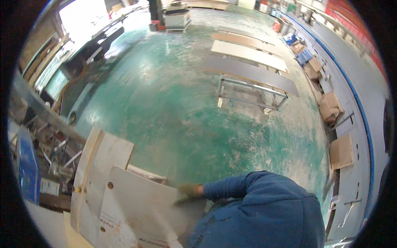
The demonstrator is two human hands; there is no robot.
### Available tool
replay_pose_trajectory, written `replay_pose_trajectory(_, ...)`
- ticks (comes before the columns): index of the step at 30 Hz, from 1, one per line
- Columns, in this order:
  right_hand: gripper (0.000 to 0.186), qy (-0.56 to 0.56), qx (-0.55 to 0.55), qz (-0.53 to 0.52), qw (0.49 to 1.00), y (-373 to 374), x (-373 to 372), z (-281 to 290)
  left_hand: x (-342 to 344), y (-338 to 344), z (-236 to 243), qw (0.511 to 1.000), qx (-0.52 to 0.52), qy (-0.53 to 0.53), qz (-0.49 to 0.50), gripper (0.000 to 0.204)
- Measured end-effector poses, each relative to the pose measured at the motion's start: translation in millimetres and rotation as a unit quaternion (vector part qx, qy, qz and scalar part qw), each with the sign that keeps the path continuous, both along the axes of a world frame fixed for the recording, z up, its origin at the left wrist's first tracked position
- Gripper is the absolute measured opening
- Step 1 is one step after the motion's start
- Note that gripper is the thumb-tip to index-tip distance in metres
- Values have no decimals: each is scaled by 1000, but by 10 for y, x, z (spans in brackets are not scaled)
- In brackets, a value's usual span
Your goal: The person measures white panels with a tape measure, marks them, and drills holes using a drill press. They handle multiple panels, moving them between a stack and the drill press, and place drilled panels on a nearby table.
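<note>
My right arm, in a blue sleeve, bends across from the lower right. At its end, my right hand [189,191] wears a greenish-brown work glove and is over or against the far right edge of a pale grey panel [140,202]. The glove is blurred, so its fingers and any grip on the edge cannot be made out. Two round brown spots and some print mark the panel. Beneath it, farther left, another pale board [111,149] juts out beside a light wooden strip [89,165]. My left hand is out of view.
Long boards lie on low racks, the nearest a dark grey board [252,74] on a wheeled metal frame [248,97]. Cardboard boxes [331,107] line the right wall. A cluttered metal shelf [53,161] and a blue panel [28,169] stand at left. Green floor [178,111] spreads ahead.
</note>
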State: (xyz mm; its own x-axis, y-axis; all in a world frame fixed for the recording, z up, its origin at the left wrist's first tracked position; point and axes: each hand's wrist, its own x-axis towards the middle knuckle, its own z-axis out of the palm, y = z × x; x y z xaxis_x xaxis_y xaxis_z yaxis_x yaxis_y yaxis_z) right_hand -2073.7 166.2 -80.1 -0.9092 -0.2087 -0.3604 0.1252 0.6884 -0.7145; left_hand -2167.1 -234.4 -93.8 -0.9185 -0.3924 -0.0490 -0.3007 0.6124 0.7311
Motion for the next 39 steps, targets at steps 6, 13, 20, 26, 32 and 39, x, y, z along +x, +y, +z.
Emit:
replay_pose_trajectory(6, 65, 92, -224, -133, 961, 1567, 347, 332, -3, 1034, 393, 997, 59, 38, -43, 73)
replay_pose_trajectory(13, 56, 186, -171, -221, 942, 3054, 837, 1266, -311, 2214, 1016, 957, 213, 136, -140, 66)
replay_pose_trajectory(20, 55, 244, -273, -317, 875, 3858, 1509, 1105, -966, 4016, 1178, 861, 362, 161, -319, 58)
replay_pose_trajectory(26, 52, 252, -382, -429, 779, 4573, 1636, 773, -1458, 5281, 936, 874, 117, 24, -471, 62)
replay_pose_trajectory(32, 43, 164, -344, -535, 754, 5416, 1454, 526, -1963, 6805, 512, 872, 117, -128, -458, 57)
replay_pose_trajectory(39, 38, 113, -401, -661, 624, 6174, 1395, 56, -2445, 8557, 265, 886, 35, -201, -417, 78)
